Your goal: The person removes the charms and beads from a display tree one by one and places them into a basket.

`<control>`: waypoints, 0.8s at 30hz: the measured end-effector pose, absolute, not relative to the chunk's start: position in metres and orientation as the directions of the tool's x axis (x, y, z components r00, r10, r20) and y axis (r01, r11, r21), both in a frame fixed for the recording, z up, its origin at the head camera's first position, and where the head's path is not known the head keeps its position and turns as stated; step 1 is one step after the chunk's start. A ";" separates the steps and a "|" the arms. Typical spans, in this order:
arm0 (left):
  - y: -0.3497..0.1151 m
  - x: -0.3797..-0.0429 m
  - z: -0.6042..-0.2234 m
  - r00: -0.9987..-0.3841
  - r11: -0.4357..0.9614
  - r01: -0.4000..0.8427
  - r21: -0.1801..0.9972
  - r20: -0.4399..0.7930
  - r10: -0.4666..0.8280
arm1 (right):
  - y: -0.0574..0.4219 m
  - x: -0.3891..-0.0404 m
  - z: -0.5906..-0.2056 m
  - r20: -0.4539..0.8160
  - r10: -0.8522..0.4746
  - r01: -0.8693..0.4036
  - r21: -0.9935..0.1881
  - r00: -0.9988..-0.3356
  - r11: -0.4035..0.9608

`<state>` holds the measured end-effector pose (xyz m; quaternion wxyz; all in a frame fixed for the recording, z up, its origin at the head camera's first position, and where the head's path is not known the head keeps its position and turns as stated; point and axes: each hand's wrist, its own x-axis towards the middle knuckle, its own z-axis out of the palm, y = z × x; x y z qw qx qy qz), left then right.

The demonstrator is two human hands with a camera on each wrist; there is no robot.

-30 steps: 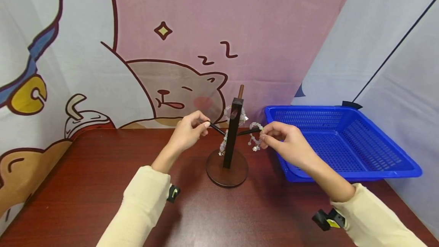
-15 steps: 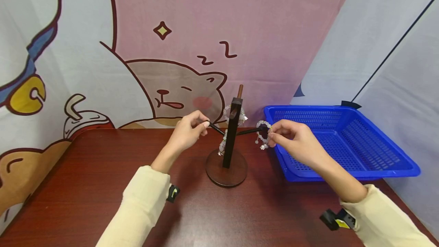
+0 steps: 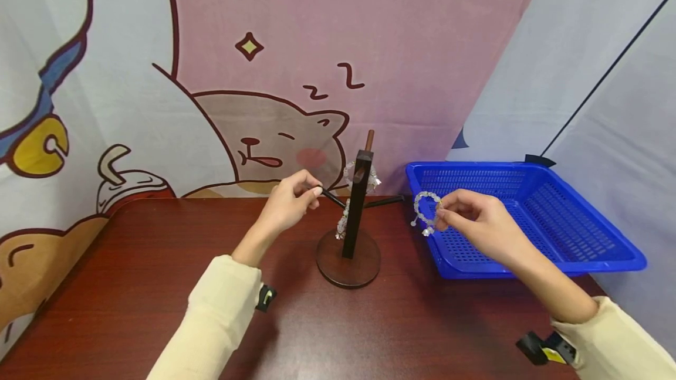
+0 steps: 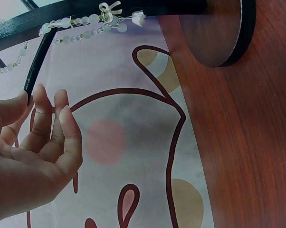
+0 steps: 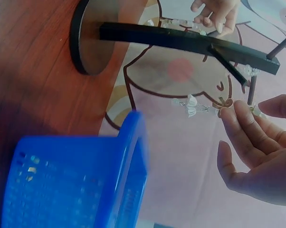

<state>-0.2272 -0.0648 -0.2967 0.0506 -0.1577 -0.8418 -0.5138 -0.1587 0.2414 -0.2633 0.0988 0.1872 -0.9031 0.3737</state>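
Observation:
A dark wooden stand with pegs and a round base rises from the table. My left hand pinches the tip of its left peg between thumb and finger. Around that peg hangs a pale beaded bracelet with a bow and a white flower charm. Another beaded bracelet hangs on a peg behind the post, partly hidden by it. Between thumb and fingertips my right hand pinches a third beaded bracelet, apart from the stand and over the basket's near left rim. The right peg bears nothing.
A blue plastic basket with perforated walls stands on the right of the reddish-brown table. Some small pale things show through its wall in the right wrist view. A cartoon-printed cloth hangs behind the table.
My right hand has moved right, drawing the bracelet off the end of the right peg and away from the stand. My left hand has stayed on the left peg.

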 end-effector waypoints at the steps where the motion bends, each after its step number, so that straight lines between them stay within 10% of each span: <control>1: -0.065 -0.227 -0.297 -0.945 0.421 0.318 0.850 0.247 0.214 | 0.244 -0.158 -0.264 0.318 -0.263 -0.410 -0.632 -0.911 0.657; 24: -0.064 -0.227 -0.297 -0.950 0.422 0.302 0.855 0.235 0.205 | 0.305 -0.144 -0.286 0.292 -0.213 -0.345 -0.541 -0.932 0.767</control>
